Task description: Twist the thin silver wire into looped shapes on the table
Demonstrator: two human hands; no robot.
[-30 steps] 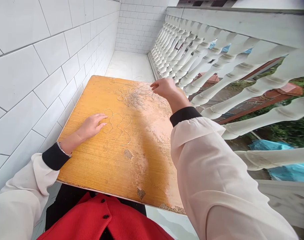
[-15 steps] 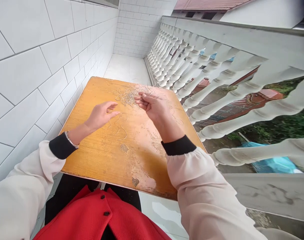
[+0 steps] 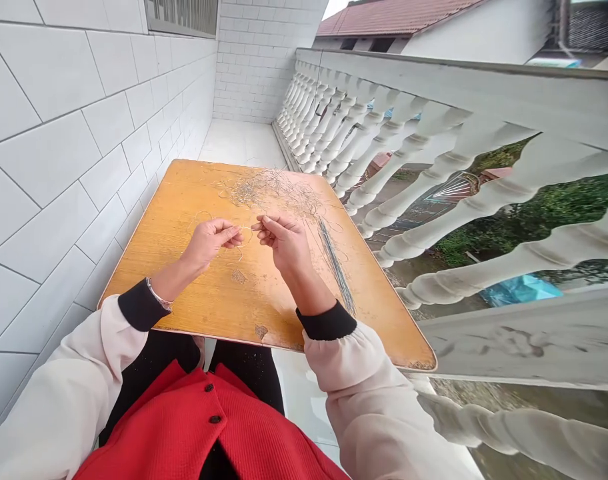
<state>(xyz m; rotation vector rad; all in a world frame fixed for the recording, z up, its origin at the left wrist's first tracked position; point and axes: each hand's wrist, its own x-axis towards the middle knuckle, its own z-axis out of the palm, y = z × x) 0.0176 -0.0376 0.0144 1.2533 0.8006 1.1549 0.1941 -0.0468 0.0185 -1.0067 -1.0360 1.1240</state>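
Observation:
Over the middle of the wooden table [image 3: 184, 303], my left hand [image 3: 211, 245] and my right hand [image 3: 287, 245] face each other a short distance apart. Both are closed in a pinch. A thin, light-coloured wire [image 3: 247, 228] spans the small gap between the fingertips, with a curved end hanging below the left fingers. Beyond the hands lies a tangled heap of thin wires [image 3: 249, 190], loosely spread toward the right. A bundle of straight grey wires [image 3: 337, 267] rests on the tabletop to the right of my right hand.
White tiled wall [image 3: 59, 167] runs along the left side. A white balustrade [image 3: 384, 193] stands close by on the right, with greenery and a blue cover [image 3: 521, 291] beyond it. Chipped patches [image 3: 261, 331] mark the table's near edge.
My hands have come together and closed on a wire, the right one moving left and nearer me. The view has shifted, and the straight wire bundle now shows.

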